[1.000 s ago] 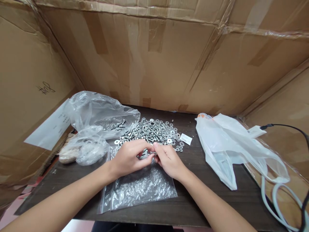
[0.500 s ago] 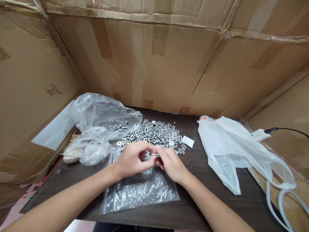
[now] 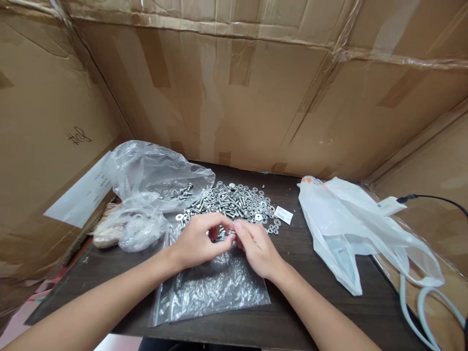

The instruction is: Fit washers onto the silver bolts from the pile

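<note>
My left hand (image 3: 204,240) and my right hand (image 3: 259,247) meet at their fingertips over the near edge of a pile of bolts and washers (image 3: 234,200). Thumb and fingers of the left hand curve round and close on a small metal bolt, mostly hidden by the fingers. The right hand's thumb and fingers pinch at the same spot, touching the left fingertips. Beneath both hands lies a clear zip bag (image 3: 219,292), flat on the dark table (image 3: 292,312).
A large clear bag (image 3: 146,165) with bolts inside and a smaller crumpled bag (image 3: 142,231) lie at the left. A white label (image 3: 283,215) sits right of the pile. Further right are a white plastic bag (image 3: 340,219) and cables. Cardboard walls (image 3: 234,107) surround the table.
The fingertips have closed further together, and the bolt seen between them before is now mostly hidden. The camera view has shifted slightly.
</note>
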{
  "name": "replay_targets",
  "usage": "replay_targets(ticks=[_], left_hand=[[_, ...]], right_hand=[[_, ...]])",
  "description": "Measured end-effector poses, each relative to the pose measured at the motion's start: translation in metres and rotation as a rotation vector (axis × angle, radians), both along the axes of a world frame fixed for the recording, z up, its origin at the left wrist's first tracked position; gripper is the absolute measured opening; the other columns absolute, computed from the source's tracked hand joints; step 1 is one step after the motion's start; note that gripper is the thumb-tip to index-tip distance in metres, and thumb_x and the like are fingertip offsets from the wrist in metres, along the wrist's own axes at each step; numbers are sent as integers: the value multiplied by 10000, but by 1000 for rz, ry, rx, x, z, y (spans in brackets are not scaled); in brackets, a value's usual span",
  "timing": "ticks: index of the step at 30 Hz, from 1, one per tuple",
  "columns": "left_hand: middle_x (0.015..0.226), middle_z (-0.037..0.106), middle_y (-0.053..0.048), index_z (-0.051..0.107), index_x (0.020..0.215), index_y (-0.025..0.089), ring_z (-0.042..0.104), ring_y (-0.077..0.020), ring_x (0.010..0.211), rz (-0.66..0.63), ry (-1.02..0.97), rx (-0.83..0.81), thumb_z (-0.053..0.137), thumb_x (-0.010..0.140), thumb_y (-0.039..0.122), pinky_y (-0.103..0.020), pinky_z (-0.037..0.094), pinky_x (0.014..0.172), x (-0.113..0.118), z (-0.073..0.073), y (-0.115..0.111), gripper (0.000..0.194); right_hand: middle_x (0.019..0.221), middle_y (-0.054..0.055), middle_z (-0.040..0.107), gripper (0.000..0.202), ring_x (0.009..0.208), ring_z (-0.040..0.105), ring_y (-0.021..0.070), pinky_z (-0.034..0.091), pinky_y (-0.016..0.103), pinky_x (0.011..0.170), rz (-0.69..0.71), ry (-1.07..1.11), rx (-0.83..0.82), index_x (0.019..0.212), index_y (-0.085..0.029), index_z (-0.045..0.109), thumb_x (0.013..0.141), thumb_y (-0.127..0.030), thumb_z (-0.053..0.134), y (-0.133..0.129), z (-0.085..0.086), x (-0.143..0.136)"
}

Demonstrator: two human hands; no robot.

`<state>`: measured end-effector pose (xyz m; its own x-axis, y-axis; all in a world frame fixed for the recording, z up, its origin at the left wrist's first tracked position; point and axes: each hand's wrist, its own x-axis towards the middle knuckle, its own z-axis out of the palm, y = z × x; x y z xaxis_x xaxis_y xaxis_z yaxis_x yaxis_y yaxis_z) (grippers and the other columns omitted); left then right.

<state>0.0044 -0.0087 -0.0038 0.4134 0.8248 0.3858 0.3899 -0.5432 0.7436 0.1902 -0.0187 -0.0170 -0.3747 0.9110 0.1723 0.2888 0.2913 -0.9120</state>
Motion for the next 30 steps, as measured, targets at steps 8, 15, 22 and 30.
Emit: replay_targets(ticks=[8,15,22,30], left_hand=[[676,617,15,707,879,166,511,-109,570,1,-26,-16,631,811,187,-234,413,575,0,0,1,105],[655,594,24,701,868,170,505,-114,573,3,4,-50,625,802,173,-237,413,576,-2,-1,3,100],[673,607,15,701,884,170,514,-117,578,-22,34,43,622,825,197,-245,416,591,-2,-1,2,102],[666,604,20,693,856,169,480,-108,557,-11,-18,-283,616,833,243,-221,396,540,-1,1,6,109]], right_hand=[[546,-25,427,507,522,397,125,306,268,539,13,38,-51,625,-193,475,1022,-502,415,1,1,1],[650,-14,507,363,579,451,130,339,253,558,-9,41,-35,773,-185,543,999,-462,481,1,4,0],[550,-21,416,532,527,389,125,299,266,530,-18,35,-62,610,-191,455,1024,-522,405,2,0,-2],[702,-21,523,180,603,459,132,348,254,584,5,14,64,896,-186,574,964,-347,532,1,9,1]])
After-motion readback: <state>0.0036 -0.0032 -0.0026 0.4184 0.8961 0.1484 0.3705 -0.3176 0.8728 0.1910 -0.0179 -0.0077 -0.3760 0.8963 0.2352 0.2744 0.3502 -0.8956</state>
